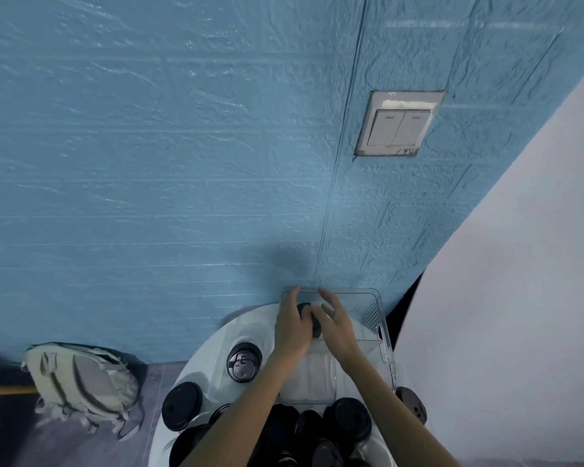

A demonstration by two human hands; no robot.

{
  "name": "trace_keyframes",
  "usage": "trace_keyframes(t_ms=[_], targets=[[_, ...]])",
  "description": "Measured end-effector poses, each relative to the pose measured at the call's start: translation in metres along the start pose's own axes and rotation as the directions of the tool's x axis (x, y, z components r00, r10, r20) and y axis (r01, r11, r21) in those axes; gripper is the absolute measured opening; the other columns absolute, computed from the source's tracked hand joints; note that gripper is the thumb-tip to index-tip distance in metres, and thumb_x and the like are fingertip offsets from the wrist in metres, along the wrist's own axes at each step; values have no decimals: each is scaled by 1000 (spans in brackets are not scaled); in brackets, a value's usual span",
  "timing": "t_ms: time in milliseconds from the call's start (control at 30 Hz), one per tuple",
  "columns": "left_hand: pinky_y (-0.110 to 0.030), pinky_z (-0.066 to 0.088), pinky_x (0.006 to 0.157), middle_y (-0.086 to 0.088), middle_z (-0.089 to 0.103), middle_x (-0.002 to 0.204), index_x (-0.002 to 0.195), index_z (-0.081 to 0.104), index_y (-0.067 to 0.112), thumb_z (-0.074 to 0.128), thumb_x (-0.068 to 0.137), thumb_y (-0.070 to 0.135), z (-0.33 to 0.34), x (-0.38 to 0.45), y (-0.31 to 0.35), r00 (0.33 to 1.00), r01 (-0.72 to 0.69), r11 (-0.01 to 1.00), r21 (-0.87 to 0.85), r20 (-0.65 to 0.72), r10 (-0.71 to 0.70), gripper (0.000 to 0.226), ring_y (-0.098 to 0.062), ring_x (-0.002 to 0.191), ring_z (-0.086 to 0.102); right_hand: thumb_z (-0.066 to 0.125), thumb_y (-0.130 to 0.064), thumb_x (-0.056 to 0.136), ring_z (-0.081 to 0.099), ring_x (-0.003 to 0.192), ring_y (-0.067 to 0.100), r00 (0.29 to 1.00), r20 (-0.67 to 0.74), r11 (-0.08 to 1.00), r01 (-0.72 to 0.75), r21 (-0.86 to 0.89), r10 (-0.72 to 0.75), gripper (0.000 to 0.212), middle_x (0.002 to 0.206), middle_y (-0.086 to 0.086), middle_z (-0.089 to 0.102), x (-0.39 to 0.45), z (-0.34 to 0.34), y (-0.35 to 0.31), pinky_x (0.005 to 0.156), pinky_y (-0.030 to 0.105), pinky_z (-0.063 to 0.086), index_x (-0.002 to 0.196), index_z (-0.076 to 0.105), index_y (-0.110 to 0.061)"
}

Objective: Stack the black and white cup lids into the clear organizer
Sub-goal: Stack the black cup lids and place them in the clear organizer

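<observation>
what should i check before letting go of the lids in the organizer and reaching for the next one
1. Black plastic cup lids are over the far end of the clear plastic organizer: ok.
2. Left hand has a grip on the lids: ok, fingers curl round them.
3. Right hand steadies the lids: cannot tell; its fingers are spread beside them, and contact is hidden.
4. Lids sit flat on the organizer floor: cannot tell, the hands cover them.
5. More lids within reach: ok, a lone black lid with a raised tab lies on the round white table left of the organizer.
6. White lids to sort: cannot tell, none clearly shows.
</observation>
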State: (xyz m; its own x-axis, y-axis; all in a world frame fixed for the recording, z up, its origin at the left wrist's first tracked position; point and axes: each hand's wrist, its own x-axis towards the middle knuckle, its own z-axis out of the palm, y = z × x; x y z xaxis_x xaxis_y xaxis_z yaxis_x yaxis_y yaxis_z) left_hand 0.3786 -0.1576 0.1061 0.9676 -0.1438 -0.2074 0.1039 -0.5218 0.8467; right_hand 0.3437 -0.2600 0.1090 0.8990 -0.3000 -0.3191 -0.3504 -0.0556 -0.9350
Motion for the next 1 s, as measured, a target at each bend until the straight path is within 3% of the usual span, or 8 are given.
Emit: trace_keyframes(t_ms=[200,333,433,600,767,1000], targets=[[-27,48,100,6,51,146,145,47,30,56,102,24,-39,-26,53,991,-118,961,-248,-93,98,44,-9,117,61,59,-28,103,57,127,6,979,-17,978,205,46,-204,40,141,-16,55,-31,-3,-61,109,36,48,141,52,-30],[-6,46,79,10,56,137,143,51,29,64,100,24,-74,-49,84,974,-197,921,-337,-174,145,45,7,102,63,61,-35,100,61,122,8,942,-44,940,334,71,-331,37,135,-19,59,-60,-12,-101,107,45,49,136,56,-33],[-4,46,80,13,56,134,142,51,28,65,100,24,-101,-73,96,953,-279,885,-372,-222,207,45,14,101,61,59,-46,95,62,123,16,909,-75,905,415,97,-409,40,134,-16,60,-90,-21,-122,107,52,48,134,58,-34],[-14,53,86,12,56,136,141,51,36,65,99,29,-133,-115,95,921,-373,844,-385,-267,285,45,1,107,64,58,-49,93,63,122,23,839,-85,835,543,85,-537,45,134,-10,62,-139,-26,-138,106,57,47,136,55,-35],[-27,57,91,13,55,137,142,48,38,65,100,33,-139,-157,73,888,-450,817,-361,-280,366,46,-4,110,65,57,-50,94,63,122,24,784,-10,782,621,55,-621,46,136,-9,60,-177,-14,-122,105,57,48,137,53,-35],[-45,55,101,9,55,139,144,46,37,66,93,45,-129,-218,9,783,-615,726,-308,-349,515,55,-12,117,65,51,-42,99,68,112,16,656,102,663,748,47,-748,44,133,-3,59,-231,12,-61,96,40,56,140,49,-25]])
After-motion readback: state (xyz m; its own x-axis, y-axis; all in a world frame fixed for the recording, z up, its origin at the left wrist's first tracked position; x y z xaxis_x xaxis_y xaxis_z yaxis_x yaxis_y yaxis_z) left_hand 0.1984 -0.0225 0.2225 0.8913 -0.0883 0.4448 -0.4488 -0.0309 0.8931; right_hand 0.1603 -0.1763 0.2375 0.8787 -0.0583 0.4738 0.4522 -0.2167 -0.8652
